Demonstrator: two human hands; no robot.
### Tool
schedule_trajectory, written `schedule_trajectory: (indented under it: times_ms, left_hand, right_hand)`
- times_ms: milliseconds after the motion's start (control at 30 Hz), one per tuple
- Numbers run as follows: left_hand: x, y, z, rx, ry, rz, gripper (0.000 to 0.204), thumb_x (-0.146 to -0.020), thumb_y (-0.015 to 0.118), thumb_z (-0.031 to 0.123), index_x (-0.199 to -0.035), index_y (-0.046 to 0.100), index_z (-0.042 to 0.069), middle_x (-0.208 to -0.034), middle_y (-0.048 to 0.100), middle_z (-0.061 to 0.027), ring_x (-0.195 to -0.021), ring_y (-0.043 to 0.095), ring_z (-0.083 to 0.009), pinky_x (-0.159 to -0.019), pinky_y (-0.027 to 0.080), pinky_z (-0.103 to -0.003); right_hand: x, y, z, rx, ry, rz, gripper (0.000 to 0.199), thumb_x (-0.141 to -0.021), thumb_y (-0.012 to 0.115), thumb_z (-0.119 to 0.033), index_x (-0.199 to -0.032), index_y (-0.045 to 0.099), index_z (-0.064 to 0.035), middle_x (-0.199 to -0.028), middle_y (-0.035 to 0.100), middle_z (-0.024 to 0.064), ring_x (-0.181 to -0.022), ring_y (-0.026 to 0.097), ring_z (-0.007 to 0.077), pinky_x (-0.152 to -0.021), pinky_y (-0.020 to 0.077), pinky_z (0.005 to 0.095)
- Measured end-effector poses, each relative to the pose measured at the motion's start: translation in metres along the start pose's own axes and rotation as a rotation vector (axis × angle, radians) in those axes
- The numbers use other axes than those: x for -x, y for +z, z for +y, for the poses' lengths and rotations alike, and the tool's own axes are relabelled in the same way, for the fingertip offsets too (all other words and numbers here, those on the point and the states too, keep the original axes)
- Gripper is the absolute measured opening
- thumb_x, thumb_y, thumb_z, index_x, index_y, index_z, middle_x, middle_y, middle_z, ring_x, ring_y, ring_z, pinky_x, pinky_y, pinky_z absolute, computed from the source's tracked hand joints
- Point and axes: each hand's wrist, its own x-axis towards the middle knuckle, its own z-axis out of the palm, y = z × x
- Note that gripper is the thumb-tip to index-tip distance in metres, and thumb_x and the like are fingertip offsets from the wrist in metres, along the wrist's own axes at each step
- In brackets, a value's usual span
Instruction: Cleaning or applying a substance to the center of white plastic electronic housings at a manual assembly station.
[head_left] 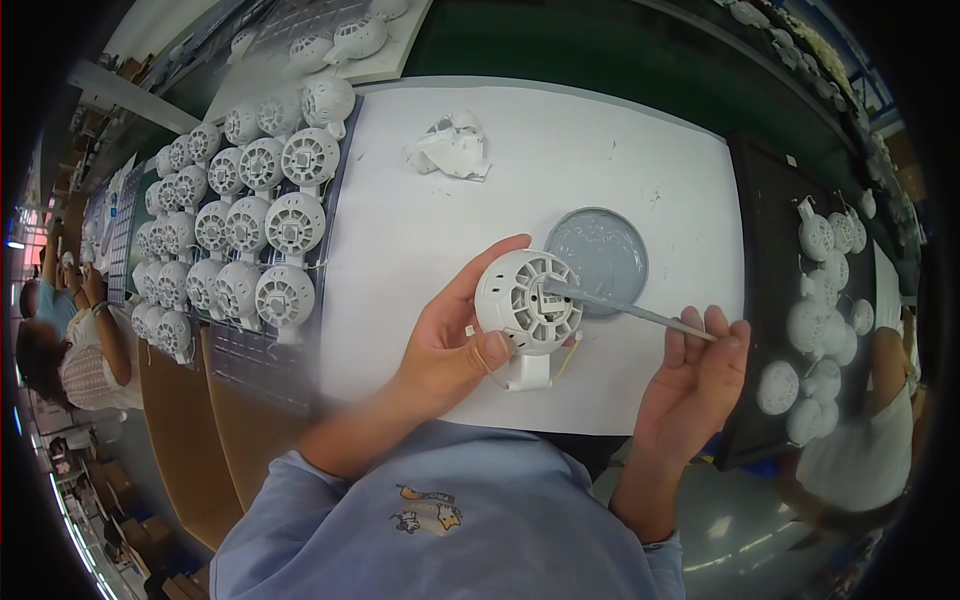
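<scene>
Left hand [447,352] curled round one white round vented housing [507,305] — held above the white work sheet [390,235], slotted face turned up, probably to give the tool access. Right hand [690,388] pinches one thin stick [645,314] by its rear, grey-coated tip at the housing's centre; contact looks likely. One round dish [597,209] of grey paste [600,245] just beyond, presumably for short reach. One crumpled white wipe [452,148] farther off. Left tray [255,372]: over twenty similar housings [295,222]. Right dark tray [762,205]: roughly a dozen white parts [808,327] — overlap spoils exact counts.
</scene>
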Motion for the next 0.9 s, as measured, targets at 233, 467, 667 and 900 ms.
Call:
schedule_trajectory:
  times_ms: [233,467,667,900]
  left_hand:
    - [0.001,0.000,0.002,-0.003,0.026,0.014,0.091,-0.076,0.069,0.033,-0.139,0.012,0.001,-0.122,0.046,-0.0168,-0.104,0.055,-0.0316,-0.087,0.047,-0.043]
    - [0.000,0.002,0.003,0.026,0.081,0.021,0.084,-0.077,0.071,0.023,-0.138,0.018,0.001,-0.124,0.045,-0.0119,-0.115,0.046,-0.0212,-0.099,0.035,-0.035]
    - [0.015,-0.006,0.015,0.079,0.115,0.073,0.080,-0.075,0.070,0.009,-0.138,0.020,0.003,-0.123,0.045,-0.0117,-0.116,0.044,-0.0200,-0.098,0.035,-0.032]
    - [0.074,-0.030,0.091,0.083,0.299,0.174,0.098,-0.062,0.078,0.004,-0.139,0.018,0.006,-0.125,0.044,-0.0152,-0.111,0.050,-0.0252,-0.094,0.042,-0.038]
  right_hand:
    - [0.007,0.000,0.000,0.127,-0.001,-0.064,0.023,-0.092,0.049,-0.017,-0.109,0.046,-0.0029,-0.092,0.059,0.0091,-0.090,0.061,0.0232,-0.073,0.0550,0.0299]
    - [0.009,-0.005,-0.008,0.197,-0.088,-0.039,0.019,-0.092,0.046,-0.013,-0.108,0.046,-0.0010,-0.083,0.060,0.0144,-0.080,0.064,0.0298,-0.070,0.0581,0.0375]
    - [0.010,0.009,-0.007,0.296,-0.117,0.086,0.024,-0.091,0.052,-0.023,-0.100,0.049,-0.0016,-0.085,0.059,0.0095,-0.068,0.060,0.0196,-0.056,0.0507,0.0239]
    - [-0.005,-0.004,-0.004,0.342,-0.089,0.311,0.035,-0.093,0.047,-0.021,-0.111,0.043,0.0094,-0.106,0.052,0.0146,-0.096,0.053,0.0181,-0.088,0.0432,0.0253]
